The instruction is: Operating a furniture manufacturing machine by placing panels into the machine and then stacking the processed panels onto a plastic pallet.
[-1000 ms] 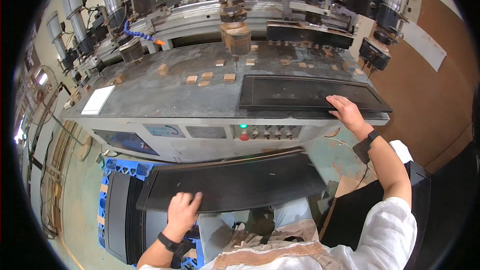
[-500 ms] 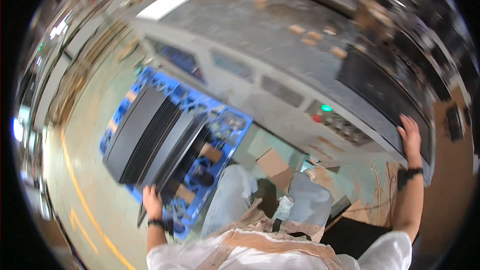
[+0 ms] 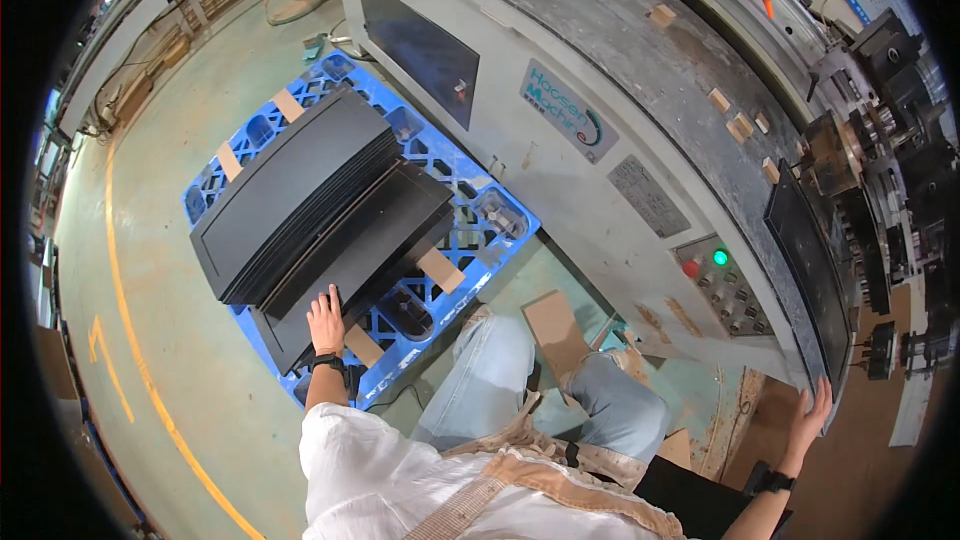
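Observation:
My left hand (image 3: 325, 321) lies with fingers stretched on a dark flat panel (image 3: 350, 258) at the near side of the blue plastic pallet (image 3: 515, 208). Behind that panel rises a stack of similar black panels (image 3: 300, 190), its top one showing a border line. At the far right, my right hand (image 3: 808, 418) rests with fingers extended at the near end of another black panel (image 3: 808, 275). That panel lies along the edge of the grey machine table (image 3: 640, 50). What lies under the right palm is hidden.
Cardboard strips (image 3: 440, 270) lie on the pallet. The machine's control box (image 3: 735, 290) has a lit green lamp and a red button. Small wooden blocks (image 3: 740, 127) sit on the table beside metal machine parts (image 3: 880, 140). Between machine and knees lies a cardboard piece (image 3: 556, 332).
The view has turned toward the right. On the pallet, the near panel that stood tilted now lies flatter, and my left hand has moved onto its face. My right hand has slid nearer along the other panel.

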